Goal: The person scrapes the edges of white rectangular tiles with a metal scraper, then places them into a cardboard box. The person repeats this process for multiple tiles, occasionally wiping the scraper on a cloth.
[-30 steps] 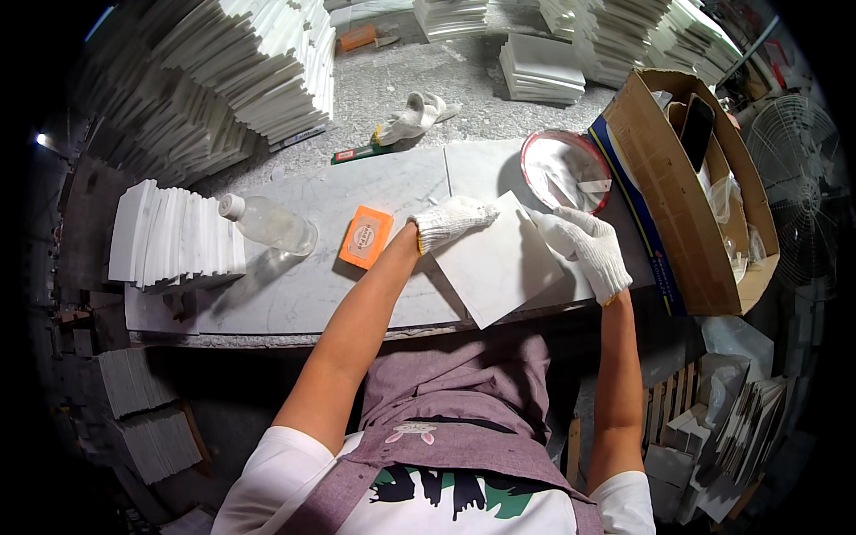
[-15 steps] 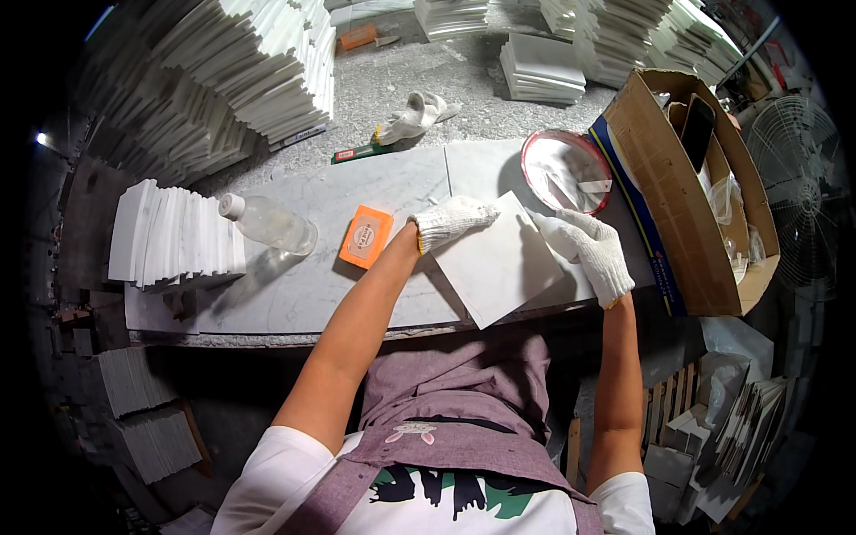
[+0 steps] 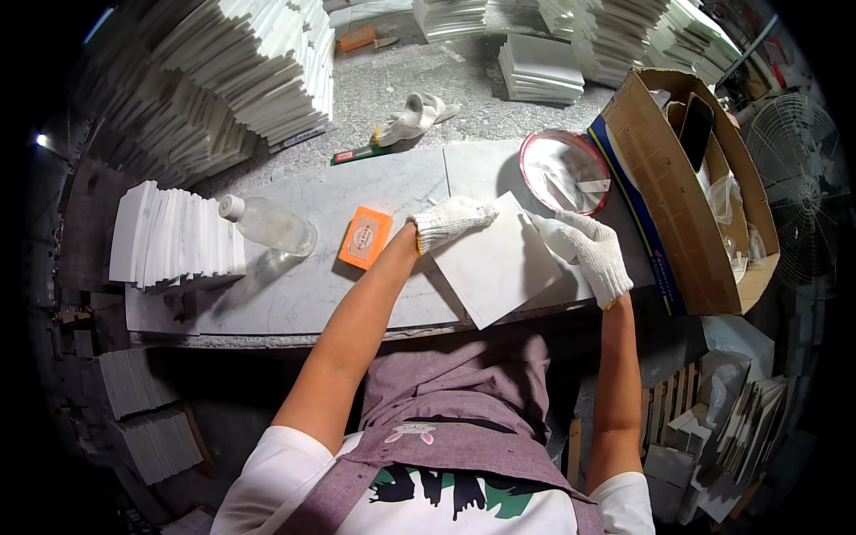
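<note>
Tile [image 3: 499,272] under left hand [image 3: 456,221]; right hand [image 3: 588,250] alongside, grips unclear; tub [image 3: 535,167] just beyond, carton [image 3: 660,178] right.

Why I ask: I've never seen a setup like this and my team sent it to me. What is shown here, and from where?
There is no machine: these are a person's own two hands in white knit gloves. A wide camera on the head looks down, so straight edges bend.

The left hand rests on a pale tile. The right hand, beside the tile's right edge, seems to hold something pale, hard to make out against the glove.

On the bench are also an orange box, a clear bottle, a red-rimmed tub and, at left, a row of tiles.
</note>
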{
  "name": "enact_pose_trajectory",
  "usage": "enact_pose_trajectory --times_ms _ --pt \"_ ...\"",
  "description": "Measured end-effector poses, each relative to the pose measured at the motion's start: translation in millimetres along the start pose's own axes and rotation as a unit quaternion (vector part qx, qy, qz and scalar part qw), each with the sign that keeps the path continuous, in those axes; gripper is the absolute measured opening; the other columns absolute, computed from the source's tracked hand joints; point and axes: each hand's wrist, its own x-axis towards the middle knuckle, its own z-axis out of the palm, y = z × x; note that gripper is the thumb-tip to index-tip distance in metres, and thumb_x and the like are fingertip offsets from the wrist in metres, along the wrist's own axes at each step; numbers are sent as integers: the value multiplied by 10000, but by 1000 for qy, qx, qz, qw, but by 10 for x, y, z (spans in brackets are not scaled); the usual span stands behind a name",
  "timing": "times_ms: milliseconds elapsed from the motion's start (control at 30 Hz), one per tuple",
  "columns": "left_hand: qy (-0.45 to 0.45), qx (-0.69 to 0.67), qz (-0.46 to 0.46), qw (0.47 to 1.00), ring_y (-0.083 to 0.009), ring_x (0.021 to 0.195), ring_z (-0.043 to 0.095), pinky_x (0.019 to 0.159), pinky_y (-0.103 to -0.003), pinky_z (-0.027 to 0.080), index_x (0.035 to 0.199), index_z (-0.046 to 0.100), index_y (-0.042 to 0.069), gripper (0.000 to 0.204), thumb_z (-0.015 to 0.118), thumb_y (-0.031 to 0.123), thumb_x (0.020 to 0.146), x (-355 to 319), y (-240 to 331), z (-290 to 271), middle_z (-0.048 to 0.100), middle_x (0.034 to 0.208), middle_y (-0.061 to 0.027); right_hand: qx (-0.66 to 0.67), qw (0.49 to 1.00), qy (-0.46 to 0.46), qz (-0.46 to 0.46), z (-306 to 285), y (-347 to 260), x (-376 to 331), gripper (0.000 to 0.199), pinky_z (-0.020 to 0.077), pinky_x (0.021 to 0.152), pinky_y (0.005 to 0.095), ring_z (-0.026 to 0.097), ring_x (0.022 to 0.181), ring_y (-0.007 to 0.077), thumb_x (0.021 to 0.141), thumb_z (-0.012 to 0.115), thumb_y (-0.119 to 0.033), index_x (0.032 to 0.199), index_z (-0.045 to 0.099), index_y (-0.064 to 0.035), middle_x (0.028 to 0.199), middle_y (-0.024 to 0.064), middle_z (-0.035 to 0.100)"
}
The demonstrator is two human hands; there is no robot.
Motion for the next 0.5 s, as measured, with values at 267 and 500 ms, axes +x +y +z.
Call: enact_pose_trajectory --times_ms 267,500 --pt "0 -20 0 1000 -127 777 557 734 -268 464 994 666 -16 410 560 372 914 -10 23 3 661 856 -62 -1 1000 3 2 -16 23 3 368 489 666 232 621 811 103 858 648 -199 1158 631 13 984 64 680" --pt "1 -31 -29 999 -107 788 554 735 -238 468 965 664 0 311 606 300 905 48 -41 -6 642 858 -39 57 997 18 -40 -106 -13 -183 535 471 660 203 584 907 118 873 613 -259 1320 479 0 1156 85 594"
